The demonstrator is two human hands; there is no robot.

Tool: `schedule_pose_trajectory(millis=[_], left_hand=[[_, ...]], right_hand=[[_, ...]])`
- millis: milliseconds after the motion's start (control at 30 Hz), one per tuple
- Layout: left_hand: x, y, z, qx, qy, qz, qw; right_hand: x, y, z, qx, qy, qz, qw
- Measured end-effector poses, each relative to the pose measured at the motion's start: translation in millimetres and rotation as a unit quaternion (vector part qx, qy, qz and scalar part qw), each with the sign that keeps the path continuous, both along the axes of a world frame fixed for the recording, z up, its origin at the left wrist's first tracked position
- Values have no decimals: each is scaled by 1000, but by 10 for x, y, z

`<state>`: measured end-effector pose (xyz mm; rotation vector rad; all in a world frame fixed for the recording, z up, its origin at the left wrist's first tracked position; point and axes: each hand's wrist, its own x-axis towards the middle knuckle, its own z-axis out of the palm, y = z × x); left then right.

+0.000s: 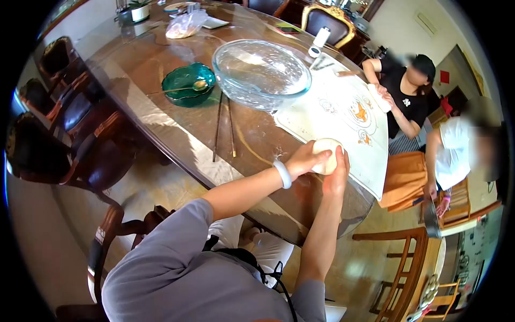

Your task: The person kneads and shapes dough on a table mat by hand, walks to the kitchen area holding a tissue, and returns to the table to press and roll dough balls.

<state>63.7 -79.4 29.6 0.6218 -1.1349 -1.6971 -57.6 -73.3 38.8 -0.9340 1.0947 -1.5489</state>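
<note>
A pale, smooth round of dough (326,155) is held up over the near edge of the table. My left hand (307,161), with a light bangle on its wrist, grips it from the left, thumb across its face. From the right, my right hand (337,174) closes around the same piece. Just beyond lies a white mat (300,115) printed with orange cartoon figures. A large clear glass bowl (263,99) stands at the mat's left corner. Left of that are a green glass bowl (185,99) with a spoon (199,85) and a pair of chopsticks (217,131).
Across the mat, a person in black holds a white dough roll (380,98). Another person at right holds a broad-bladed knife (431,217). A plastic bag (186,24) and a white bottle (320,38) sit farther back. Dark chairs (80,145) line the left side; a wooden chair (410,263) stands right.
</note>
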Motion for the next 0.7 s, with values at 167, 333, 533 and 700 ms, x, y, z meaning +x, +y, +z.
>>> schedule_pose_trajectory(millis=[167, 333, 533, 700], left_hand=[[-259, -117, -317, -195, -238, 267, 913], [819, 551, 495, -143, -212, 220, 941], [2701, 504, -164, 99, -31, 537, 837], [3112, 129, -48, 170, -25, 493, 853]], right_hand=[[-154, -178, -126, -17, -122, 2, 992], [-365, -480, -337, 24, 151, -62, 986], [367, -103, -173, -230, 589, -111, 767], [1710, 337, -7, -177, 641, 175, 726]])
